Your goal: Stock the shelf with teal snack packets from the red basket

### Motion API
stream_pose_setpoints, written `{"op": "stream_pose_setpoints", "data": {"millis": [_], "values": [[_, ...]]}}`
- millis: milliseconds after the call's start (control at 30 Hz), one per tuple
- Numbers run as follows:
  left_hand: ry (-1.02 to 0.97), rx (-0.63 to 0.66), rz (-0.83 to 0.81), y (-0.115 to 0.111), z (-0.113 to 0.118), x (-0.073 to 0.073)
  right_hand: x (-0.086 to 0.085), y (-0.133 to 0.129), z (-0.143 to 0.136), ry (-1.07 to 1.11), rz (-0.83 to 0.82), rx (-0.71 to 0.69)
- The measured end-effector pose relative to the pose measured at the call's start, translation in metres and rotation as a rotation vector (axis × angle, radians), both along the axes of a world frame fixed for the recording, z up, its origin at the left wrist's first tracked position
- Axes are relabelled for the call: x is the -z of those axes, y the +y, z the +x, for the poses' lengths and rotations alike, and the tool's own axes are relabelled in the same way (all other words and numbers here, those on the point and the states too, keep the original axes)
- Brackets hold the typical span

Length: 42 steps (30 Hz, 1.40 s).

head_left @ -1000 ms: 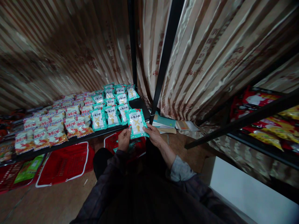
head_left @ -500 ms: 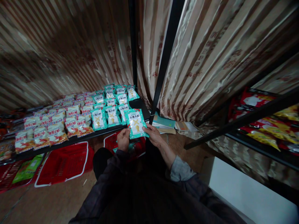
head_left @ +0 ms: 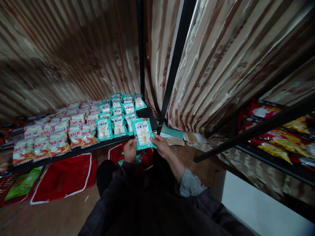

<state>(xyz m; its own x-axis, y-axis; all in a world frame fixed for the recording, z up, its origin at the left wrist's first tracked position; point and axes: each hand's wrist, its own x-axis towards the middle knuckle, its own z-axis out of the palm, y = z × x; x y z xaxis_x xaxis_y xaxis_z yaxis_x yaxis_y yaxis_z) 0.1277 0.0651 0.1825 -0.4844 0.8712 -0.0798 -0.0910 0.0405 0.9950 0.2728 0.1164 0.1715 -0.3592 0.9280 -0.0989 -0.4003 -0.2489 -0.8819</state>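
Between both hands I hold a teal and white snack bag (head_left: 143, 133), its printed front facing up toward me. My left hand (head_left: 130, 150) pinches its lower left edge, and my right hand (head_left: 161, 146) grips the lower right edge with the thumb on the front. Just beyond it, several matching teal snack bags (head_left: 119, 125) stand in rows on a low black shelf (head_left: 145, 113). To their left are rows of white and orange snack bags (head_left: 59, 143). Below my hands, a red basket (head_left: 115, 152) holds more teal packs, partly hidden by my arms.
Another red basket (head_left: 64, 178) with a white handle lies on the floor at left, beside one with green packs (head_left: 23, 184). Books (head_left: 171, 132) lie by the black rack post (head_left: 169, 82). At right are red and yellow bags (head_left: 278, 137) on a shelf and a white box (head_left: 261, 200).
My view has tilted slightly, so the shelf and baskets sit a little lower in the picture. Both hands keep hold of the teal snack bag, nearly in the same place.
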Motion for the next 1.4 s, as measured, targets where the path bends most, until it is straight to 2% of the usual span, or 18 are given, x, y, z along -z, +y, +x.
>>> {"op": "stream_pose_setpoints", "data": {"millis": [200, 367, 567, 700, 933, 1167, 1267, 1400], "values": [[-0.024, 0.013, 0.009, 0.006, 0.001, -0.002, 0.004, 0.003, -0.002, -0.017, 0.004, 0.067], [-0.022, 0.016, 0.03, 0.016, 0.005, -0.003, 0.003, 0.01, -0.003, -0.067, 0.029, 0.179], [-0.01, 0.005, 0.057, 0.042, 0.011, 0.001, 0.001, 0.028, -0.008, -0.109, 0.105, 0.315], [-0.027, -0.018, -0.005, 0.059, 0.014, 0.0, 0.006, 0.04, -0.011, -0.15, 0.15, 0.381], [0.143, 0.032, -0.059, 0.083, 0.013, -0.013, 0.02, 0.066, -0.017, -0.274, 0.227, 0.506], [0.128, 0.004, -0.067, 0.124, 0.01, -0.03, 0.003, 0.095, -0.031, -0.426, 0.446, 0.556], [0.15, 0.001, -0.04, 0.138, 0.012, -0.032, -0.004, 0.109, -0.037, -0.458, 0.493, 0.578], [0.276, -0.008, -0.016, 0.15, 0.017, -0.03, -0.009, 0.124, -0.044, -0.529, 0.516, 0.625]]}}
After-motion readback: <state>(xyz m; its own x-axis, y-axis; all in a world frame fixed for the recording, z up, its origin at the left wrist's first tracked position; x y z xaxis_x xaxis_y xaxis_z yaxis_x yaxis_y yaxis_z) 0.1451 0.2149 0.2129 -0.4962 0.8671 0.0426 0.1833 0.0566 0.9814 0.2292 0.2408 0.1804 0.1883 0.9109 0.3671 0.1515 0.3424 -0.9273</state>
